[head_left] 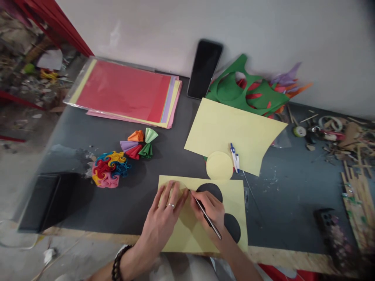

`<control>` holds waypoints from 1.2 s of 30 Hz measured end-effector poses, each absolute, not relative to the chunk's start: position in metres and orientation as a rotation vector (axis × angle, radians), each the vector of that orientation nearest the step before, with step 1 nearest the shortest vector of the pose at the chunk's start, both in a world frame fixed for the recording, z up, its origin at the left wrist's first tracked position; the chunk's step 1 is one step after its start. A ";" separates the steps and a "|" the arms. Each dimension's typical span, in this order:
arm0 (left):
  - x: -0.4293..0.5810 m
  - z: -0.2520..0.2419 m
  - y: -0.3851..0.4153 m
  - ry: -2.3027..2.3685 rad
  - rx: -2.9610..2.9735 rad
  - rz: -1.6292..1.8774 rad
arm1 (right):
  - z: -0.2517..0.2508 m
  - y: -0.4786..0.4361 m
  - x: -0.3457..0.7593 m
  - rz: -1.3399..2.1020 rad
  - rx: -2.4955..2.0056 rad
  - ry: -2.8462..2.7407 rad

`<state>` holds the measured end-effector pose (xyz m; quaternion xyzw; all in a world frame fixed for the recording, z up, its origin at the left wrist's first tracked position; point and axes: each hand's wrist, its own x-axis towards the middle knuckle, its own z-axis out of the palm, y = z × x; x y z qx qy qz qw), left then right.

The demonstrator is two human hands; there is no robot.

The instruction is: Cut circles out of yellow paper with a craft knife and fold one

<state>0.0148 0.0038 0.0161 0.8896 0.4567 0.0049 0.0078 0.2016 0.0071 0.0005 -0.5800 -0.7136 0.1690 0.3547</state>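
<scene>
My left hand lies with its fingers stretched out on a yellow sheet at the table's front edge. Under those fingers a faint round outline shows, partly hidden. In my right hand is a slim metal craft knife, pinched like a pen. Its tip meets the sheet just right of my left fingertips. Two round holes in the sheet, one above and one right of my right hand, show the dark tabletop. Cut yellow circles lie stacked beyond the sheet, beside a blue and white compass.
A larger yellow sheet lies behind, near green cut scraps and a phone leaning on the wall. Packed coloured sheets, folded cones, a curled paper piece and a black box sit left. Wooden sticks clutter the right.
</scene>
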 end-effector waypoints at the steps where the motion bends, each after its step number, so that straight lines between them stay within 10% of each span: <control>1: 0.015 0.016 0.004 1.430 2.783 0.013 | 0.000 0.007 0.202 0.430 -1.502 -1.846; 36: 0.004 0.015 0.008 1.399 2.760 0.054 | -0.004 0.002 0.202 0.331 -1.514 -1.878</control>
